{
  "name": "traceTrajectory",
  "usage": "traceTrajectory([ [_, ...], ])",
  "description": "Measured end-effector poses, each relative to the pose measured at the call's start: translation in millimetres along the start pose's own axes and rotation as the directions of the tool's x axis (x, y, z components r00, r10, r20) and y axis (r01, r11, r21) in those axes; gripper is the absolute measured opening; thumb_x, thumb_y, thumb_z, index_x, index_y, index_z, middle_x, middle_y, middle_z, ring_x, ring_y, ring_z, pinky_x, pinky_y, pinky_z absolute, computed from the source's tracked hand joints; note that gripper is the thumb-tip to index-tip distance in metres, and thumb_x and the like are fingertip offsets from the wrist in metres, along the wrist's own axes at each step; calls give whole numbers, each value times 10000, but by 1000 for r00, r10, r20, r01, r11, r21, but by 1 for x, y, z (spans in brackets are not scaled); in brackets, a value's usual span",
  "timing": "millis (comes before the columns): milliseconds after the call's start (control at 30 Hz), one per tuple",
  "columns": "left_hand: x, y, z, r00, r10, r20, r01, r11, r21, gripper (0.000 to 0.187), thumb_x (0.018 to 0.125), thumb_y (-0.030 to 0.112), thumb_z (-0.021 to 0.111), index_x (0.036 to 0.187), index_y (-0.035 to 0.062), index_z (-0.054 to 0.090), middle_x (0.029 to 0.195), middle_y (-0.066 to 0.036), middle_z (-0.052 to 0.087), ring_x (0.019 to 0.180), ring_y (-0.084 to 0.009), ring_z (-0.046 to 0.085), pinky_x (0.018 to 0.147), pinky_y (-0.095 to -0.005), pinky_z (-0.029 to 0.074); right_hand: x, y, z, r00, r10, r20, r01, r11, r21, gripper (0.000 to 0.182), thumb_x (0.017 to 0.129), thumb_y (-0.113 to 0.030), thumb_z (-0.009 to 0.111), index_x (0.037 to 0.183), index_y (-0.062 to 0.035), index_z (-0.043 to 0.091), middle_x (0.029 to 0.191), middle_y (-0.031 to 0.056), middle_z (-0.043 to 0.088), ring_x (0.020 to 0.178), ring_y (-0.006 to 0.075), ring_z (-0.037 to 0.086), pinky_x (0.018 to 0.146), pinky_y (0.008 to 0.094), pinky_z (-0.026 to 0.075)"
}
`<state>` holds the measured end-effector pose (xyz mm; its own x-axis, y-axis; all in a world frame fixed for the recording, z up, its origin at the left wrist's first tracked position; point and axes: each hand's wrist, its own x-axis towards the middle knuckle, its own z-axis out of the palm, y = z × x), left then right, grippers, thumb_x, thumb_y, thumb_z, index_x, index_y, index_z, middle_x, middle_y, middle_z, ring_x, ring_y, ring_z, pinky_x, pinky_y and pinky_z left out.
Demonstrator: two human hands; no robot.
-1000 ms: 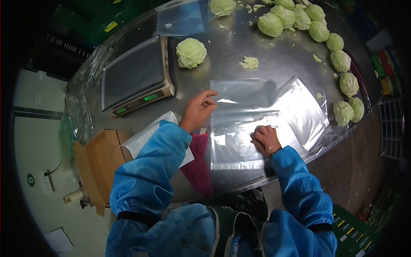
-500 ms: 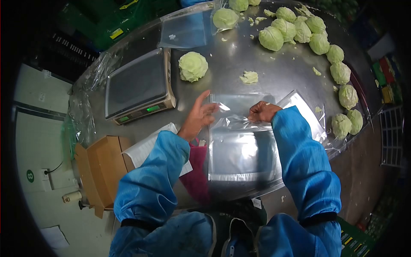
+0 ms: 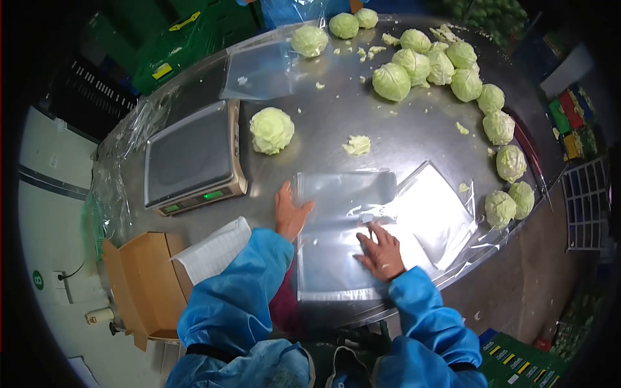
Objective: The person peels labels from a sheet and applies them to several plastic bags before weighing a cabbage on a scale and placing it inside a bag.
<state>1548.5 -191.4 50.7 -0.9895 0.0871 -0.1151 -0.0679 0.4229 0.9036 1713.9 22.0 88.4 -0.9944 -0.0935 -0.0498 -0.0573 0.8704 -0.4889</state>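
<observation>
A stack of clear plastic bags [image 3: 336, 258] lies flat on the steel table [image 3: 414, 129] in front of me. My right hand [image 3: 380, 251] rests palm down on the bags, fingers spread. My left hand [image 3: 289, 211] lies open at the left edge of the bags, touching them. Neither hand holds anything. A lone cabbage [image 3: 271, 129] sits beyond my left hand, next to a weighing scale [image 3: 191, 158].
Several cabbages [image 3: 453, 71] line the table's far and right edge. A loose cabbage scrap [image 3: 356, 145] lies mid-table. More clear bags [image 3: 259, 68] lie at the back, another pile [image 3: 436, 210] at right. A cardboard box [image 3: 142, 278], papers [image 3: 210, 255] and a magenta cloth [image 3: 282, 304] sit at left.
My right hand, which pinched and lifted a bag's far edge half a second ago, has let go and dropped flat onto the stack. My left hand lowered to the bags' left edge.
</observation>
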Motion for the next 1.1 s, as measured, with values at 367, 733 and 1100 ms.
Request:
traceTrajectory([
  [367,2,19,-1,845,-523,112,535,820,-204,614,638,185,788,1132,-62,520,984,-125,595,899,-215,561,756,-324,451,-8,7,7,996,-63,-62,61,998,-30,576,702,-285,704,1229,-153,516,1374,139,367,1280,346,315,960,516,282],
  [733,-21,53,-15,936,83,342,-45,992,-118,235,758,217,680,853,2,673,725,-65,635,695,-139,565,654,-326,445,-6,37,7,983,84,-163,49,736,675,446,765,-130,659,1189,-97,526,1209,121,528,1100,314,506,861,392,419],
  [1100,-18,157,-64,933,174,314,-103,968,-230,147,783,86,657,903,7,626,843,-55,631,811,-140,583,744,-281,459,51,77,-76,928,255,273,-338,261,904,416,746,-116,708,1112,13,559,992,107,623,946,189,574,874,318,435],
])
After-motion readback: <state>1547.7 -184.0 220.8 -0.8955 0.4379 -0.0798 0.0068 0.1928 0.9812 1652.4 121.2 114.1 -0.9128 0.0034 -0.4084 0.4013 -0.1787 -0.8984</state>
